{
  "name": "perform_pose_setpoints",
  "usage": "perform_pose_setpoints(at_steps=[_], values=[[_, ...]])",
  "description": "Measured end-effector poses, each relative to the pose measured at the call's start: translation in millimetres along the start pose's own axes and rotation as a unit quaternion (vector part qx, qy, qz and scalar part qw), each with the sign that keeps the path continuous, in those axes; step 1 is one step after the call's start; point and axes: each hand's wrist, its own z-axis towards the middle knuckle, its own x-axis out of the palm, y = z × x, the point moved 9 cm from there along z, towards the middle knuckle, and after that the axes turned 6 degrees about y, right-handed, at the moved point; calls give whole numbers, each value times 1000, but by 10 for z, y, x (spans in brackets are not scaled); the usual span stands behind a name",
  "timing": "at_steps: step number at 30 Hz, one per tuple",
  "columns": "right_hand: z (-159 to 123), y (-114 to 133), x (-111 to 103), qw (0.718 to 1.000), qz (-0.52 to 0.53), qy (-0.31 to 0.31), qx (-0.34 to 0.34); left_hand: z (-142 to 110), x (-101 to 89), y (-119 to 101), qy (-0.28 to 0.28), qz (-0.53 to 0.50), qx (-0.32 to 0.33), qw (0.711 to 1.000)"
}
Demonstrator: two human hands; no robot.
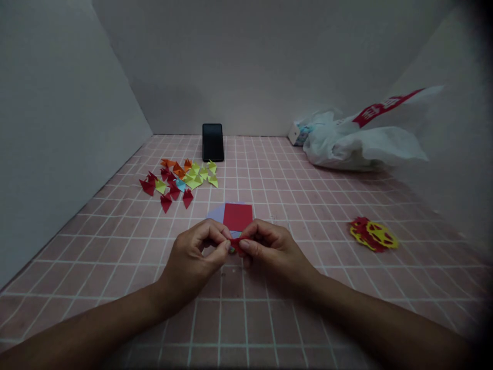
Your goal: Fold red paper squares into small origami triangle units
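Note:
Between the fingertips of both hands is a small piece of folded red paper (235, 244), mostly covered by the fingers. My left hand (200, 249) pinches its left end, thumb against forefinger. On the other end, my right hand (271, 246) is closed in a similar pinch. Just beyond the fingers lies a flat red paper square (238, 217), on top of light purple paper (216, 213). Farther off to the left sits a loose group of small folded paper cranes (174, 190) in red, orange, yellow and blue.
A black phone (213, 142) leans near the back wall. At the back right, a white plastic bag (346, 149) lies by a small box (296, 133). Red and yellow cut-out shapes (381, 235) lie to the right on the pink checked cloth (327, 205).

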Motion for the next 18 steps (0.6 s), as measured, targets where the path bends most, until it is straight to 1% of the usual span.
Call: perform_pose_setpoints(at_steps=[3,6,8,11,13,18], values=[[12,63,13,999,-32,3,-19,7,8,-22,1,19,12,1000],[14,151,29,994,-94,3,-47,4,34,-82,9,50,40,998],[11,167,34,991,-122,4,-48,-8,55,-126,18,67,60,996],[-1,154,11,991,-131,-6,-40,-24,67,-151,24,75,74,994],[-12,154,1,990,-132,-9,-39,-26,61,-132,24,72,65,995],[-17,167,-1,991,-132,-9,-39,-9,38,-42,24,52,14,998]])
